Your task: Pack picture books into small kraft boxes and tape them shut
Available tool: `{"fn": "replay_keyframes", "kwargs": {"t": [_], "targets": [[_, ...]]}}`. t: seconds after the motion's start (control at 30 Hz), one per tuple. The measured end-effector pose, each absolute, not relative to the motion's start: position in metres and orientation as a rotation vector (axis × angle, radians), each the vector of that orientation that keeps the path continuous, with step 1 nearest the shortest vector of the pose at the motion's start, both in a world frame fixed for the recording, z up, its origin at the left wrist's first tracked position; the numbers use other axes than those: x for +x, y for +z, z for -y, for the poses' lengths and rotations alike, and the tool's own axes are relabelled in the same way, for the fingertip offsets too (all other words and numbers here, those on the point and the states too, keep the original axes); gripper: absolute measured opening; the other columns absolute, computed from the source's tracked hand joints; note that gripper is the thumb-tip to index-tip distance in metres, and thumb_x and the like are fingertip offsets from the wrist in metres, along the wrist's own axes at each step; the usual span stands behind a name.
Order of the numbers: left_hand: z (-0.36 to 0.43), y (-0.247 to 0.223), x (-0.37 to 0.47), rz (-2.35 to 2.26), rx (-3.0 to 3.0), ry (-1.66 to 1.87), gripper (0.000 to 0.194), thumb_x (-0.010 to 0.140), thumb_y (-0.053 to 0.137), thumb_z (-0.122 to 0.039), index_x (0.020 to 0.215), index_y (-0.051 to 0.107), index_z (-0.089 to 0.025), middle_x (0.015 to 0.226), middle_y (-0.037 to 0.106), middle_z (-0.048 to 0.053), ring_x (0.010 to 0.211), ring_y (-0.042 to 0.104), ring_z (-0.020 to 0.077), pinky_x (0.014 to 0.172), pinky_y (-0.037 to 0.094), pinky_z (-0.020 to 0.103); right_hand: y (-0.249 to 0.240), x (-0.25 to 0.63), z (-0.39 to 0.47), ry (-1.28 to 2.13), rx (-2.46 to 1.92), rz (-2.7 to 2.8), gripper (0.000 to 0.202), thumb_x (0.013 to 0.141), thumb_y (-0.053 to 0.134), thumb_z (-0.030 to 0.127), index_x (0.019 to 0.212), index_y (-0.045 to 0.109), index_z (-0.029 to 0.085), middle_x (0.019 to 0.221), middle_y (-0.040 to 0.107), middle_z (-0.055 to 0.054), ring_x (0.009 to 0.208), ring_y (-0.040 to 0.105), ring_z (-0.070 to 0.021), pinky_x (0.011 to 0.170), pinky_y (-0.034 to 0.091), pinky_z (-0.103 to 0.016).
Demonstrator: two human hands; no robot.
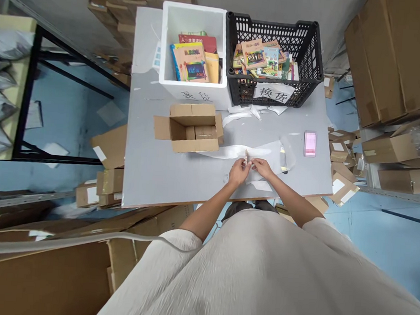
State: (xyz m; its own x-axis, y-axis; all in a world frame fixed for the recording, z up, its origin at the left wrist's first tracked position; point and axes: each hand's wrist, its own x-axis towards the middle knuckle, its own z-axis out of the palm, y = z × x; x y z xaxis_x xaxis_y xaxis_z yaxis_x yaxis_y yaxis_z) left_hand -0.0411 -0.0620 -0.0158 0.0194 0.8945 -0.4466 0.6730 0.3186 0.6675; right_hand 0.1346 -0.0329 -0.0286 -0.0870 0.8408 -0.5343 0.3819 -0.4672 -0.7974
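Head view: right of centre, the left hand [239, 172] pinches one small pale strip [246, 155]; the right hand [262, 167] curls beside it, grip unclear. One cardboard carton [195, 145] sits near centre; one foam box [171, 89], one plastic crate [236, 76], top centre.

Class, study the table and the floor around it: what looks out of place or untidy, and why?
Torn white scraps lie scattered on the table, in front of the black crate and around both hands; their ragged edges look messy. Right of the table, cardboard boxes sit jumbled at odd angles.
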Motion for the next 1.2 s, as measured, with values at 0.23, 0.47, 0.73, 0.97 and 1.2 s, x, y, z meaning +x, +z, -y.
{"fn": "replay_keyframes", "kwargs": {"t": [0.23,0.47,0.73,0.97,1.2], "targets": [[0.072,-0.029,-0.076,-1.882,1.255,0.379,0.058,0.102,0.062,-0.025,0.159,0.052,-0.027,0.134,0.080,0.012,0.124,0.076,0.0303,0.101,0.061,0.042,-0.034,0.143,0.040,1.012,-2.327,1.725,0.048,0.096,0.073,0.032,0.143,0.069,0.021,0.162,0.060,-0.022,0.145,0.058,-0.0385,0.125,0.048,-0.057],[0.081,-0.034,-0.081,-1.834,1.339,0.177,0.051,0.099,0.063,-0.017,0.149,0.066,-0.021,0.160,0.068,0.018,0.146,0.066,0.0353,0.121,0.055,0.047,-0.041,0.164,0.038,0.842,-2.534,1.745,0.077,0.096,0.075,0.038,0.164,0.046,0.016,0.166,0.048,-0.030,0.152,0.046,-0.0461,0.127,0.033,-0.062],[0.084,-0.035,-0.065,-1.499,1.617,0.221,0.052,0.094,0.060,-0.012,0.142,0.073,-0.025,0.153,0.070,0.012,0.149,0.062,0.0338,0.126,0.055,0.053,-0.036,0.162,0.033,0.924,-2.446,1.863,0.041,0.099,0.065,0.016,0.139,0.068,0.016,0.137,0.071,-0.023,0.129,0.066,-0.0375,0.115,0.048,-0.050],[0.071,-0.035,-0.052,-1.400,1.698,0.115,0.051,0.096,0.063,-0.015,0.146,0.069,-0.023,0.155,0.069,0.015,0.149,0.062,0.0346,0.129,0.051,0.053,-0.007,0.169,0.019,0.935,-2.340,1.925,0.037,0.102,0.055,0.015,0.128,0.081,0.020,0.136,0.076,-0.017,0.123,0.071,-0.0347,0.111,0.052,-0.045],[0.056,-0.009,-0.039,-1.449,1.727,0.314,0.050,0.107,0.055,-0.023,0.156,0.061,-0.022,0.155,0.064,0.017,0.146,0.062,0.0326,0.127,0.050,0.050,0.034,0.183,-0.003,0.762,-2.117,1.919,0.036,0.104,0.054,0.019,0.125,0.084,0.020,0.129,0.076,-0.014,0.121,0.069,-0.0327,0.113,0.053,-0.045]]}}
